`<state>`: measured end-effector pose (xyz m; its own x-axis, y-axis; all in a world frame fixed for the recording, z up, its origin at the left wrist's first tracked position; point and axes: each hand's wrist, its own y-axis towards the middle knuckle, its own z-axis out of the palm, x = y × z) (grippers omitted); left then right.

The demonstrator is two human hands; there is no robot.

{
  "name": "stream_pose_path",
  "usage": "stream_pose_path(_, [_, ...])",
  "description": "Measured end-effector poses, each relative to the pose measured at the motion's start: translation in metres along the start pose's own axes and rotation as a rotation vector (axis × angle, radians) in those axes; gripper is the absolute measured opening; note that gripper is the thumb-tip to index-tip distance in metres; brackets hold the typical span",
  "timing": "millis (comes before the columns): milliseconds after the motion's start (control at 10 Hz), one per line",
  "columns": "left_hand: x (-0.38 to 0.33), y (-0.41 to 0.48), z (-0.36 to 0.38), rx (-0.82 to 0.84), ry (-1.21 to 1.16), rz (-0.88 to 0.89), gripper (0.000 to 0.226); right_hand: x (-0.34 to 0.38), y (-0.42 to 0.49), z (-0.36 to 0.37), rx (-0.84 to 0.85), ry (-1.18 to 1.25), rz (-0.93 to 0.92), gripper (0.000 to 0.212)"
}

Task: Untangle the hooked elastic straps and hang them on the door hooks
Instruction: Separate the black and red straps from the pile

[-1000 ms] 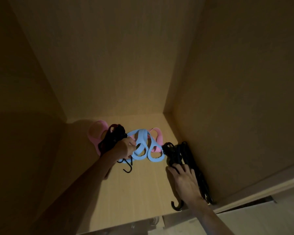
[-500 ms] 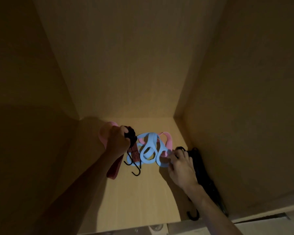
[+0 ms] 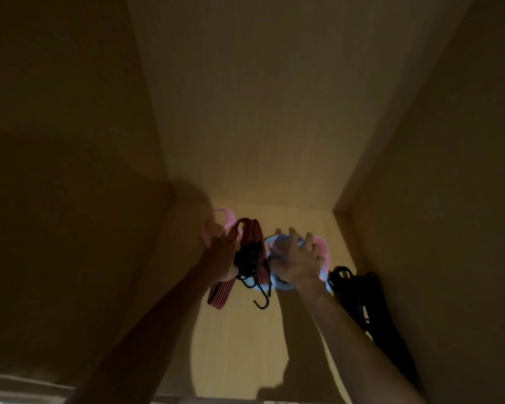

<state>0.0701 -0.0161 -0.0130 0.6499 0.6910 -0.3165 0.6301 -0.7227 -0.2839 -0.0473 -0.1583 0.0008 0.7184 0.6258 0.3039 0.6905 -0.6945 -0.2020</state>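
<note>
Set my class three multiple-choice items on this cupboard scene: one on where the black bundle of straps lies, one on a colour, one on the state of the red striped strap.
1. Where does the black bundle lie?
A. against the right wall
B. in the back left corner
C. outside the cupboard

2. What colour is the band under the right hand?
A. green
B. blue
C. yellow

3. The red striped strap is:
A. hung on a door hook
B. lying untouched
C. gripped by the left hand

Key:
1 A: the bundle lies on the cupboard floor, right beside the right wall.
2 B: the blue band shows around that hand.
3 C: the hand's fingers curl round the strap, and one end hangs below.
</note>
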Motion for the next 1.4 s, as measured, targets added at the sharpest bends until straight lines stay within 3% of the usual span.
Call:
stream_pose_path(100, [0.007, -0.004, -0.003, 0.009, 0.024, -0.033, 0.043, -0.003, 0.009, 0.008, 0.201, 0.025, 0.078, 0.085])
stream_pose_path(200, [0.013, -0.007, -0.009, -0.082, -0.002, -0.027, 0.036, 0.0, 0.013, 0.019, 0.139, 0.256, -0.017, 0.057])
stream_pose_path(300, [0.023, -0.001, -0.015, -0.22, -0.027, 0.015, 0.033, 0.01, 0.014, 0.025, 0.1, 0.34, -0.118, 0.042])
stream_pose_path(500, [0.039, -0.009, -0.039, -0.407, -0.091, -0.118, 0.041, 0.076, 0.0, 0.035, 0.138, 0.539, -0.374, 0.035])
stream_pose_path(600, [0.058, -0.011, -0.049, -0.512, -0.169, -0.129, 0.056, 0.119, -0.013, 0.045, 0.217, 0.599, -0.404, 0.048])
stream_pose_path(700, [0.067, -0.024, -0.069, -0.528, -0.122, -0.222, 0.039, 0.144, -0.021, 0.056, 0.311, 0.588, -0.642, 0.028])
stream_pose_path(800, [0.075, -0.031, -0.075, -0.47, -0.075, -0.27, 0.037, 0.142, -0.017, 0.058, 0.432, 0.546, -0.552, 0.035])
stream_pose_path(900, [0.079, -0.035, -0.068, -0.405, -0.119, -0.279, 0.044, 0.108, -0.005, 0.046, 0.077, 0.381, -0.343, 0.024])
stream_pose_path(1000, [0.071, -0.033, -0.06, -0.383, -0.196, -0.248, 0.038, 0.06, 0.005, 0.031, -0.118, -0.06, -0.145, 0.03])
stream_pose_path(1100, [0.055, -0.031, -0.055, -0.367, -0.177, -0.193, 0.029, 0.027, 0.006, 0.028, 0.012, -0.081, 0.079, 0.037])
stream_pose_path(1200, [0.047, -0.024, -0.052, -0.342, -0.211, -0.161, 0.03, 0.025, 0.005, 0.034, 0.099, 0.121, -0.016, 0.023])
stream_pose_path(1300, [0.041, -0.025, -0.06, -0.385, -0.274, -0.16, 0.026, 0.053, -0.001, 0.031, 0.072, 0.353, -0.201, 0.007])
stream_pose_path(1400, [0.04, -0.025, -0.075, -0.488, -0.352, -0.122, 0.022, 0.095, -0.012, 0.027, 0.107, 0.442, -0.382, 0.015])
